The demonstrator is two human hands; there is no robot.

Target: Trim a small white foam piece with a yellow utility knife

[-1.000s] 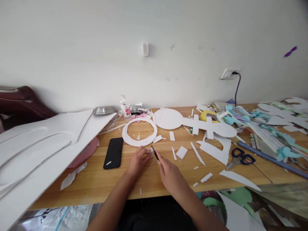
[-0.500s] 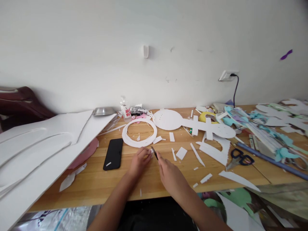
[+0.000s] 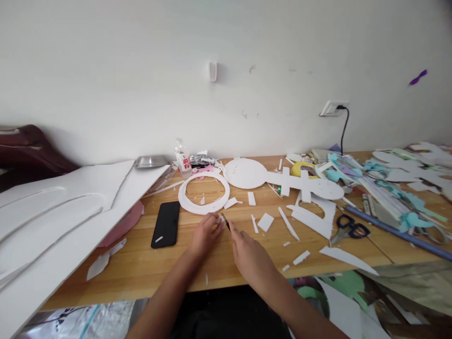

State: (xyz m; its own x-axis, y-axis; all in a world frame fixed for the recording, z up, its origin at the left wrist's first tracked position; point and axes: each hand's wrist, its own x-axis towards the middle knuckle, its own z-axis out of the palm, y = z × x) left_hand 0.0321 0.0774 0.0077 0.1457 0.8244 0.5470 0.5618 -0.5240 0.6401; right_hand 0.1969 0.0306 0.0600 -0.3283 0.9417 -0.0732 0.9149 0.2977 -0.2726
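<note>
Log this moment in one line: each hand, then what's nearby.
left hand: holding small white piece | right hand: gripping cutter, blade close to piece | nearby: white ring, black phone

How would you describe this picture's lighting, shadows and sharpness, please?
Head view throughout: soft, diffuse light; a faint shadow right of the wall hook; the top-right corner darkened; the white piece in the left hand too small to show crisply.
</note>
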